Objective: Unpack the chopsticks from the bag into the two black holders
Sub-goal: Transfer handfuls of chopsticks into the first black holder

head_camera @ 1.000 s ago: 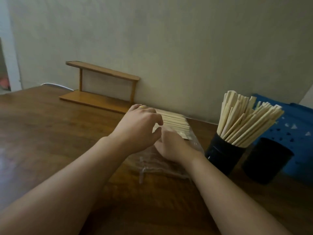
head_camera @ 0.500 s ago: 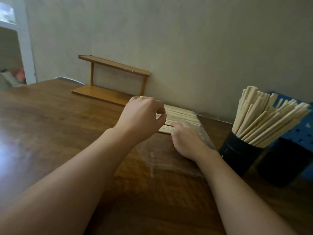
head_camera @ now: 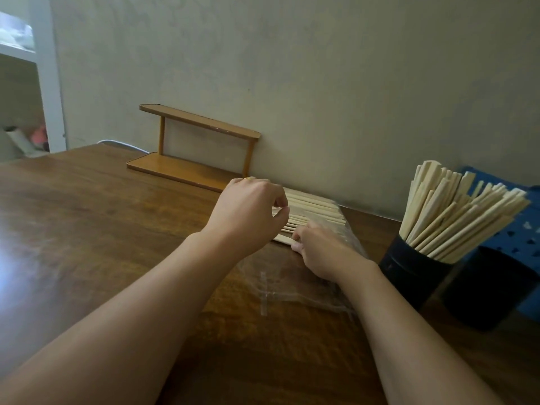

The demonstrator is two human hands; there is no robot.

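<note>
Pale chopsticks (head_camera: pixel 314 213), black holders (head_camera: pixel 409 276), blue perforated basket (head_camera: pixel 523 229), brown table (head_camera: pixel 87 214)

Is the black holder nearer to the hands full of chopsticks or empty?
Full. The nearer black holder has a dense bundle of chopsticks standing in it and fanning out above its rim.

Home or small eatery, wooden table (head_camera: pixel 87 217), plain wall (head_camera: pixel 321 83), small wooden shelf (head_camera: pixel 193 147), chopstick holders (head_camera: pixel 409 276)
</note>
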